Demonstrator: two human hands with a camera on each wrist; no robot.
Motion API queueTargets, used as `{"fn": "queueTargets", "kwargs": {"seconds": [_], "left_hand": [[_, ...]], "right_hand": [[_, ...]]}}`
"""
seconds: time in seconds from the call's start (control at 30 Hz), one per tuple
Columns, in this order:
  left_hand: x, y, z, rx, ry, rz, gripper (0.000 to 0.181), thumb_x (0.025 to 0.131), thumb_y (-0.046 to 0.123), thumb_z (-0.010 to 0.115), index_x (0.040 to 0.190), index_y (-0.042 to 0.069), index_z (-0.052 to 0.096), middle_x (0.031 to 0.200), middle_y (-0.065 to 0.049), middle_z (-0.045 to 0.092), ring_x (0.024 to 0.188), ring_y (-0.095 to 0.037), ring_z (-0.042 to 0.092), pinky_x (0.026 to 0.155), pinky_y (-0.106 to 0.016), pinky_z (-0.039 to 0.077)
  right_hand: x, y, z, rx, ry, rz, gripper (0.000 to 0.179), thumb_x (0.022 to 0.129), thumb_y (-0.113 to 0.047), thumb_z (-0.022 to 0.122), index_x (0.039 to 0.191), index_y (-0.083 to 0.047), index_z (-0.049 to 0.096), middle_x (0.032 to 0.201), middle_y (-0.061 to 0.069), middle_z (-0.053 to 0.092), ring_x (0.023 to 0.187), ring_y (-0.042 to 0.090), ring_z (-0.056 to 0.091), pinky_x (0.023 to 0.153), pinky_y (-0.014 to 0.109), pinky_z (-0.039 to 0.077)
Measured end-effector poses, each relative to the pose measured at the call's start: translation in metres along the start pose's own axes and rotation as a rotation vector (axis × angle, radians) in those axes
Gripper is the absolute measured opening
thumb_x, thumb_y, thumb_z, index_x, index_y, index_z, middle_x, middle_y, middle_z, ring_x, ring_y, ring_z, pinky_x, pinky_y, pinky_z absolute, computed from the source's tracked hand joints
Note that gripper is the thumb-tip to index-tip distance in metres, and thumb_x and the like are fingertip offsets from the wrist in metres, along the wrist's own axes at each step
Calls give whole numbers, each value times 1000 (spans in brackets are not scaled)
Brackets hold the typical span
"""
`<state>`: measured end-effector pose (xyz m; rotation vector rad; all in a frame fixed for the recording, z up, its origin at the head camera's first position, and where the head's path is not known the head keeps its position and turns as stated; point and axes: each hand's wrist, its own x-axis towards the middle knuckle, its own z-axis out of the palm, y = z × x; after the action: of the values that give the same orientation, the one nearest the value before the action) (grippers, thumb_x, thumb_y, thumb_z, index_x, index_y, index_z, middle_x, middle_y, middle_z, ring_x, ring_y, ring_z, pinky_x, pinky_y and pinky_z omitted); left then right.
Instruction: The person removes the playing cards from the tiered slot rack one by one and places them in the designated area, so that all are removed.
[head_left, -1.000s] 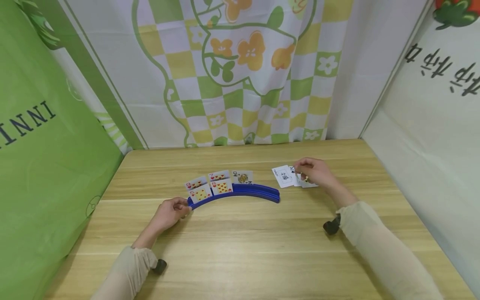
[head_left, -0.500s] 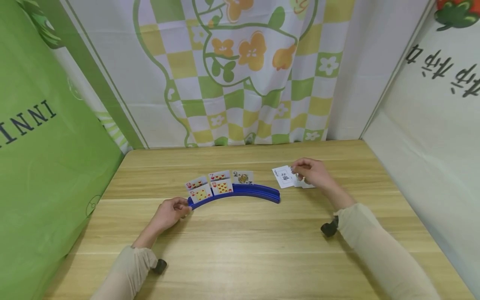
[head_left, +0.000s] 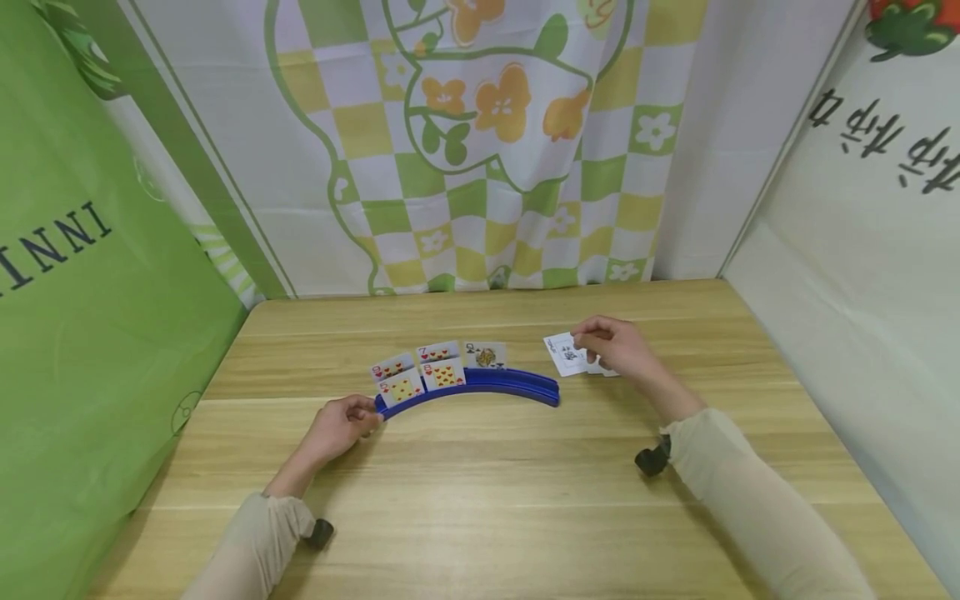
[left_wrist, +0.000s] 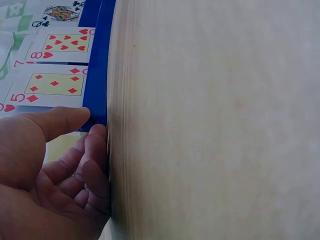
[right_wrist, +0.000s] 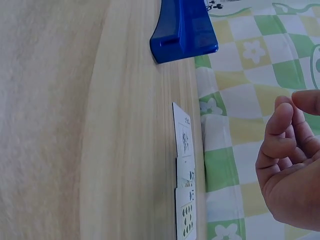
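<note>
My left hand (head_left: 345, 427) pinches the left end of a curved blue card holder (head_left: 525, 383) between thumb and fingers. Upright in it stand a five of diamonds (left_wrist: 52, 85), an eight of hearts (left_wrist: 65, 45), a queen of clubs (left_wrist: 60, 14), a seven of hearts (head_left: 438, 352) and another red card (head_left: 393, 365) behind the five. Over the flat cards to the right hovers my right hand (head_left: 618, 346), fingers loosely curled, thumb tip close to the index fingertip, holding nothing. Beneath it lie a joker (right_wrist: 184, 140), a partly covered face card (right_wrist: 186, 175) and a black-suited card (right_wrist: 187, 217), overlapping.
The wooden table (head_left: 480, 492) reaches a patterned curtain (head_left: 480, 208) at its back edge. A green sheet (head_left: 112, 333) borders the left, a white printed sheet (head_left: 855, 275) the right. Right of the queen, the holder's groove carries no cards.
My right hand has slid a little to the left above the flat cards, covering part of the joker in the head view. The left hand and the holder have stayed put.
</note>
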<state>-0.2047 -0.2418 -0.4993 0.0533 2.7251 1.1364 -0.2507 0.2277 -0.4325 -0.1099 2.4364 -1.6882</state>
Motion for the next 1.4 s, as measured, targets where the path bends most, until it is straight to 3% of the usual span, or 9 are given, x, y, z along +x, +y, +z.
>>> {"fn": "queueTargets", "kwargs": {"seconds": [0.47, 0.7, 0.97, 1.4], "left_hand": [[-1, 1, 0, -6, -1, -6, 35, 92, 21, 70, 119, -1, 66, 95, -9, 72, 78, -15, 64, 67, -27, 52], [-1, 2, 0, -7, -9, -10, 35, 92, 21, 70, 119, -1, 65, 96, -9, 72, 78, -15, 64, 68, -28, 51], [-2, 4, -1, -5, -12, -11, 34, 93, 20, 69, 118, -2, 65, 97, -10, 72, 78, -15, 64, 68, -28, 52], [-2, 1, 0, -9, -14, -15, 36, 93, 22, 69, 120, -1, 65, 96, -9, 71, 77, -15, 63, 67, -28, 51]], "right_hand": [[-1, -2, 12, 4, 3, 1, 29, 99, -22, 62, 119, 0, 64, 83, -5, 66, 70, 14, 55, 51, 21, 38], [0, -3, 19, -11, 0, -7, 33, 98, -22, 63, 122, 2, 63, 92, 11, 67, 72, 13, 56, 57, 25, 43], [1, -6, 28, -14, -20, -34, 30, 99, -22, 62, 120, -1, 64, 82, -3, 64, 71, 14, 56, 57, 26, 44], [7, -9, 42, -31, -46, -30, 25, 100, -24, 60, 119, -7, 65, 87, 1, 64, 81, 32, 59, 58, 30, 45]]}}
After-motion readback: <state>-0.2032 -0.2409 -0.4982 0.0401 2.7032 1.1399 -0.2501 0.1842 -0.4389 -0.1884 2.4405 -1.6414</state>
